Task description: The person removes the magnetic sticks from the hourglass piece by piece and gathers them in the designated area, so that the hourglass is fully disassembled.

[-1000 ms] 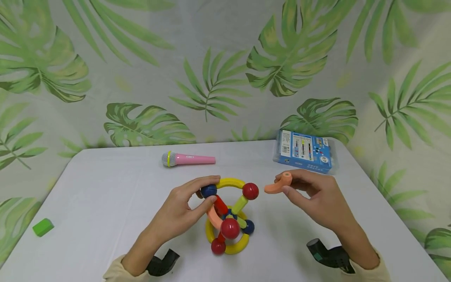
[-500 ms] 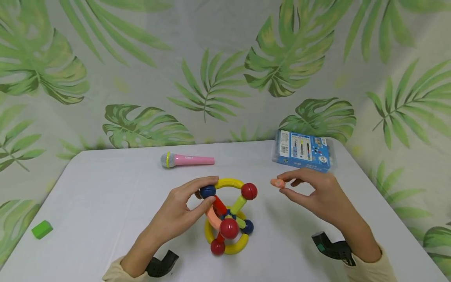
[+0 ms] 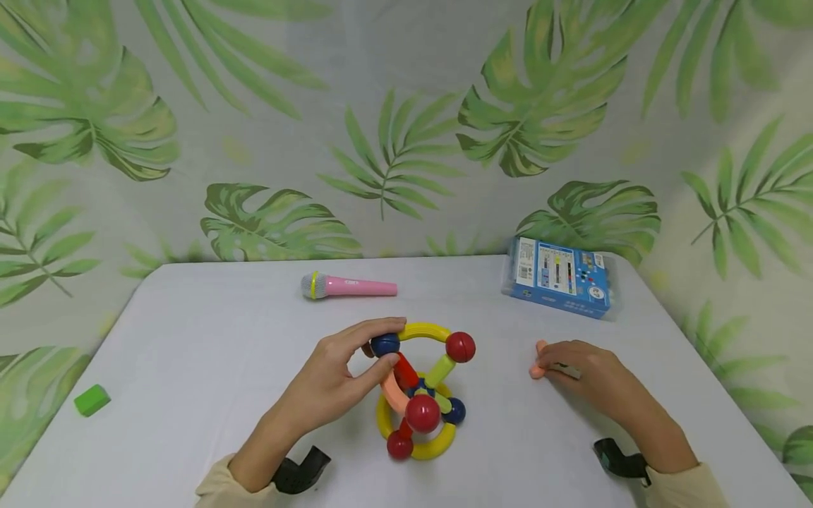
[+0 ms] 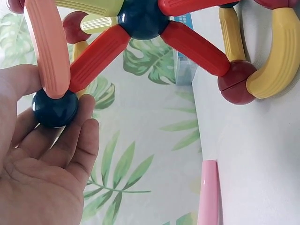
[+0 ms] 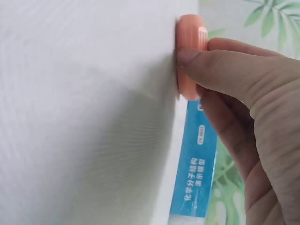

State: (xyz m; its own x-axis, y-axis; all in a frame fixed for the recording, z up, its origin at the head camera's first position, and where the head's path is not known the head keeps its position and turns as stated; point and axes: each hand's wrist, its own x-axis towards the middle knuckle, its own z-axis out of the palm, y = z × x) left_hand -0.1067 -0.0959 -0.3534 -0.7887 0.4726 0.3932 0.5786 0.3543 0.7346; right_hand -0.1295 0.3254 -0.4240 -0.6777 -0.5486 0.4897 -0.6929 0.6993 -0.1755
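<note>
A structure of coloured balls and rods stands mid-table, with yellow curved rods, red and green straight rods and red and dark blue balls. My left hand grips its upper left dark blue ball, fingers curled round it, the thumb by the orange curved rod that joins it. To the right, my right hand pinches a separate orange curved rod between thumb and fingers, right at the white tabletop. In the head view the fingers hide part of this rod.
A pink toy microphone lies behind the structure. At the back right is a blue boxed set in a clear case. Far left, a green block rests on the white table. A leaf-printed cloth hangs behind.
My right hand has moved right and down to the tabletop with the orange curved rod, which has turned in the fingers. My left hand keeps its grip on the structure.
</note>
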